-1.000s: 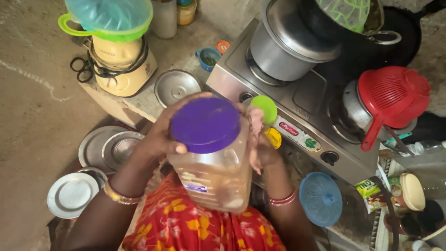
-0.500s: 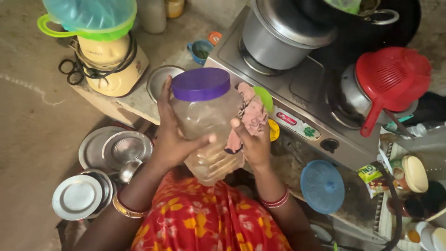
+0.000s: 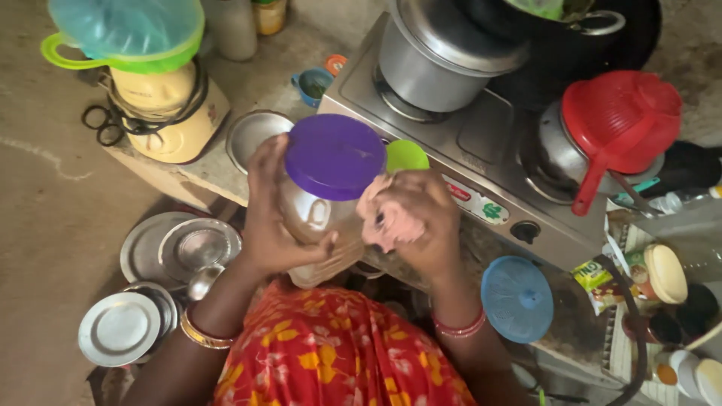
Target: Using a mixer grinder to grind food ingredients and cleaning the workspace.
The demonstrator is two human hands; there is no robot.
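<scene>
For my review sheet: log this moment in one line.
left hand: grips clear jar | right hand: presses pink cloth on jar | purple lid: on | stove: behind

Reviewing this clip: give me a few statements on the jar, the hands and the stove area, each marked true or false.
1. The clear plastic jar wears a purple lid. True.
2. The right hand presses a pink cloth to the jar. True.
3. The left hand rests on the floor. False: it grips the jar's side.
4. The red plastic strainer lies on the steel plates. False: it sits on a steel pot on the stove.
5. The jar's lid is off. False: it is on.
</scene>
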